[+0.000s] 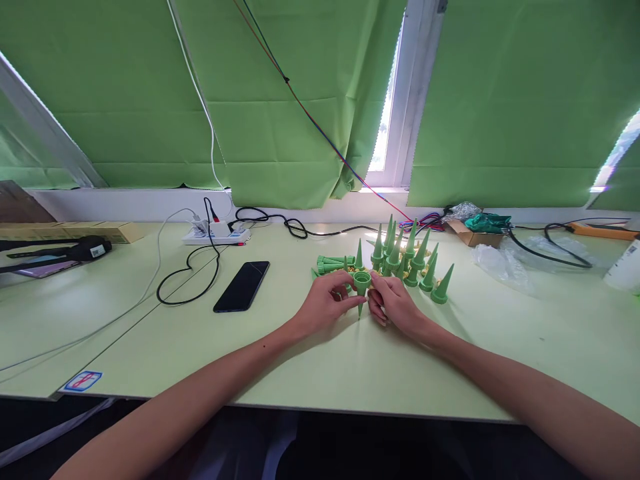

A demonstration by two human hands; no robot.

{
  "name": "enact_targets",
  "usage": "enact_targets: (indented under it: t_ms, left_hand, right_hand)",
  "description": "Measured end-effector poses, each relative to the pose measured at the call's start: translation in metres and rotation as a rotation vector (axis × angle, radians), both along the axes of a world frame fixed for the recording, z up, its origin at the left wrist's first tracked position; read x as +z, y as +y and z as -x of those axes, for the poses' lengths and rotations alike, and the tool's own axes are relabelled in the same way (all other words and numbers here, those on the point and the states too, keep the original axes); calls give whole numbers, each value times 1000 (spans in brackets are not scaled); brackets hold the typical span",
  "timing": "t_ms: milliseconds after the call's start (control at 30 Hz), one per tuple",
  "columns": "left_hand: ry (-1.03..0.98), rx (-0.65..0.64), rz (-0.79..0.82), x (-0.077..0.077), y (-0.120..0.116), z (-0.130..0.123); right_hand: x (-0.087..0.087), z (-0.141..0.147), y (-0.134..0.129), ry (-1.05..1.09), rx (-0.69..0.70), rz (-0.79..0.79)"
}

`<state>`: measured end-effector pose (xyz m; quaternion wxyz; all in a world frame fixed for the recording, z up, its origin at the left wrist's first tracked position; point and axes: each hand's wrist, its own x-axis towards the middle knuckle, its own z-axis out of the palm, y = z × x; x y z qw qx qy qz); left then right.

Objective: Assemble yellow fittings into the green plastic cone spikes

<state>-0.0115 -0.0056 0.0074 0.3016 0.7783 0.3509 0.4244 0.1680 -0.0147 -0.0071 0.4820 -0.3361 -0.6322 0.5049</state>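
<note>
My left hand [325,303] is closed on a hollow green plastic cone [362,280], held with its wide open end up and its point down, just above the table. Beside the cone's rim is my right hand [397,308], its fingers curled in a pinch; whatever it may hold is hidden. Behind the hands, several green cones [440,287] stand points up in a cluster. More green cones [333,263] lie on their sides to the left of that cluster. Small yellow-gold pieces [424,270] are scattered among the standing cones.
A black phone [242,287] lies on the pale table [280,373]. Behind it is a white power strip [217,235] with plugs and looping cables. At the back right are a cardboard box [477,235], clear plastic bags [503,267] and an orange tool [603,231].
</note>
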Motion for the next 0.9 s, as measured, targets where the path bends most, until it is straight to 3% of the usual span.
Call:
enact_targets:
  t_ms: [200, 467, 900]
  left_hand:
    - [-9, 32, -48, -4, 2, -1]
    - [-86, 51, 156, 1, 0, 0]
    - [-304, -276, 667, 1, 6, -2]
  right_hand:
    - [-2, 2, 1, 21, -1, 16]
    - [0, 4, 0, 60, -67, -60]
    - [-3, 1, -2, -66, -42, -223]
